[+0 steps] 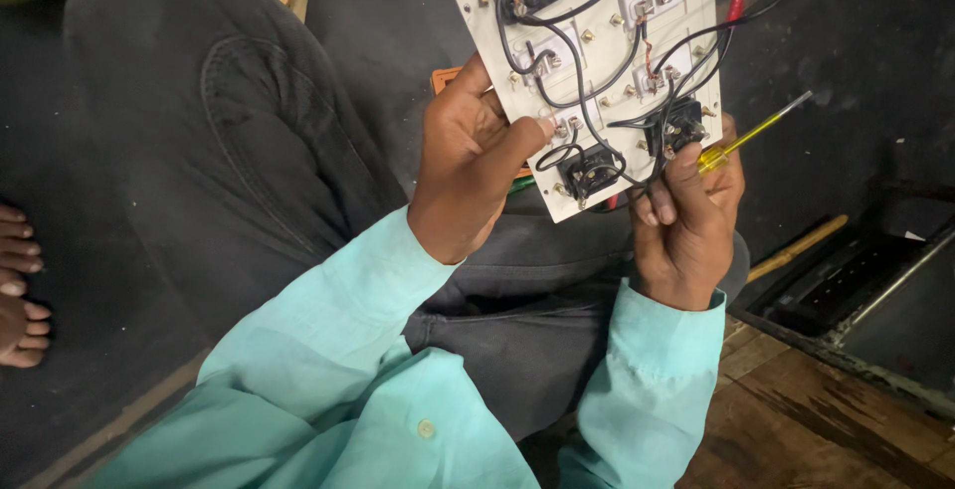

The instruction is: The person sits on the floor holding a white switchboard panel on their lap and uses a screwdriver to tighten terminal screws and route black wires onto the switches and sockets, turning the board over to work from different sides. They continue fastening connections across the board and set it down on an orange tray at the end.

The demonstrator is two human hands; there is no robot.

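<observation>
A white switchboard panel (597, 11) is turned back side up, showing black sockets, white switch housings, screws and black and red wires. My left hand (468, 166) grips its lower left edge, thumb pressed on the panel near a socket. My right hand (686, 215) holds the lower right corner, fingers over the black wires, and also clasps a screwdriver (751, 136) with a yellow handle and metal shaft pointing up right. Both sleeves are light turquoise.
My legs in dark trousers (229, 121) lie under the panel. Another person's bare toes (20, 290) show at the left edge. A wooden stick (796, 248) and a dark metal frame (856, 290) lie at right, wooden floor boards (796, 419) below.
</observation>
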